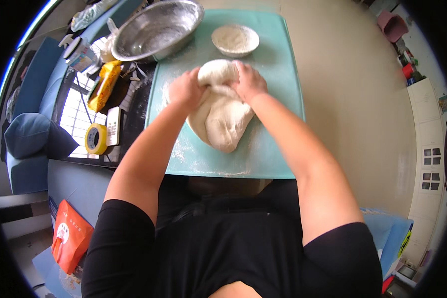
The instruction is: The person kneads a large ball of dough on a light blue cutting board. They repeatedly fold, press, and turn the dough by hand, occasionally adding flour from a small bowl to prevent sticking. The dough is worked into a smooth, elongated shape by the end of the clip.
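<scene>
Turquoise and streaked with flour, the board is the work surface. Fingers of both hands are bent and gripping dough: the left hand clasps the left side of its far end, the right hand the right side, with a rounded lobe bulging between them; some fingertips are hidden. The pale mass lies on the board, its broad near part spreading toward the person between the forearms. Just beyond stands a small bowl of white powder. At the far left corner sits a steel basin, dusted inside. Left of the board, a glossy black table bears a yellow packet, a white remote control and a yellow tape roll. Farther out, at lower left, is an orange bag; to the right stretches a beige floor.
</scene>
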The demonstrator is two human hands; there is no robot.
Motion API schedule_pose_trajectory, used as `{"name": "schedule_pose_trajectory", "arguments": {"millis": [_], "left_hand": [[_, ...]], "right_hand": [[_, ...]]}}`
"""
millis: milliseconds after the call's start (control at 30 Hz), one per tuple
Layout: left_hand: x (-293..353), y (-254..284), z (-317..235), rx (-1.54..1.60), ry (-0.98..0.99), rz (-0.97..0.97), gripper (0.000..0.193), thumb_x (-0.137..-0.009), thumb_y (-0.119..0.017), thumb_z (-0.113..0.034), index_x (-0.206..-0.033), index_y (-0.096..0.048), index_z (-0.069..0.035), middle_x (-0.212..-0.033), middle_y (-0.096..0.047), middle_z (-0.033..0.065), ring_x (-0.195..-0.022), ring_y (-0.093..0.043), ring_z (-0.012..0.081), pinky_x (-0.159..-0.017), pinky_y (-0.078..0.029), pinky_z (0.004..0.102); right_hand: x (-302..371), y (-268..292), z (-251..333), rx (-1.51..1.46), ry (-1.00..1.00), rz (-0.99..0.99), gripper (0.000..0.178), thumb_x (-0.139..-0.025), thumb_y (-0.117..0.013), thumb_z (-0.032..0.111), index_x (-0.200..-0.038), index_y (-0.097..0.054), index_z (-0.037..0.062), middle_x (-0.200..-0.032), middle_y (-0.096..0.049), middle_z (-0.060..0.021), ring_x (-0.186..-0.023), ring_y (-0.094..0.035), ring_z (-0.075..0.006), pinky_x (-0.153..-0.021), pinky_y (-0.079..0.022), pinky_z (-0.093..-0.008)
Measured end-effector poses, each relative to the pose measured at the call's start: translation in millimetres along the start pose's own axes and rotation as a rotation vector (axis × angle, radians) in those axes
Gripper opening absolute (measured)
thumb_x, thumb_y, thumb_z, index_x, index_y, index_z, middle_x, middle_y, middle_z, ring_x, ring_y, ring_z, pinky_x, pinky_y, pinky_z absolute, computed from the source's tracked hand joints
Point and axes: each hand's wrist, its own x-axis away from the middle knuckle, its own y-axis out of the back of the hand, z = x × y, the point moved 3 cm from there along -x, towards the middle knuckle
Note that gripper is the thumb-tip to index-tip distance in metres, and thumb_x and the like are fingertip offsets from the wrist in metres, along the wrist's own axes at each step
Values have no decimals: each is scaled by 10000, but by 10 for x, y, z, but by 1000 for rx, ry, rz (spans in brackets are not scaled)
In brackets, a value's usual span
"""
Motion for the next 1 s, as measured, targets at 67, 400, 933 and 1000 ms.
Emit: {"name": "schedule_pose_trajectory", "arguments": {"millis": [67,400,933,1000], "left_hand": [[161,54,140,18,-115,-17,606,-702,-741,-307,-1252,-545,-143,-1095,-601,142,-988,-585,361,-848,-476,426],[978,417,-257,74,-286,59,927,-514,-829,-460,-1317,-465,-174,-1276,-486,139,-1215,-411,346,-1010,-295,494],[491,23,19,30,-206,-110,695,-628,-778,-318,-1261,-498,-259,-1181,-546,91,-1106,-503,311,-949,-361,460],[273,-18,53,-9,-161,-99,624,-682,-746,-314,-1255,-503,-268,-1123,-578,81,-1041,-548,310,-897,-422,449]], "right_hand": [[174,237,247,-100,-19,89,750,-689,-742,415,-1316,-412,172,-1215,-504,-130,-1149,-484,-325,-979,-403,-420],[958,874,698,-46,15,455,1107,-568,-819,496,-1445,-240,149,-1436,-258,-161,-1351,-233,-338,-1118,-220,-441],[498,221,354,115,171,178,833,-674,-743,317,-1383,-329,175,-1277,-375,-143,-1206,-371,-359,-968,-331,-493],[266,175,318,142,135,124,737,-701,-730,351,-1333,-386,191,-1183,-478,-103,-1118,-480,-313,-916,-406,-452]]}}
